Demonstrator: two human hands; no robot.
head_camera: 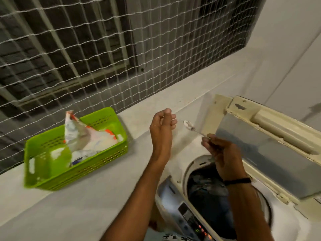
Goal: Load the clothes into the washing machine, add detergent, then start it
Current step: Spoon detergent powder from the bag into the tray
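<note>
The right hand (224,157) pinches the handle of a small shiny spoon (191,126), its long axis running up and left, bowl end pointing toward the left hand (162,131), which hangs loosely curled and holds nothing. The spoon is above the rim of the washing machine (295,228), whose lid (271,150) stands open over dark clothes (206,190) in the drum. To the left, a green basket (43,164) on the worktop (83,206) holds a crumpled detergent packet (86,138).
</note>
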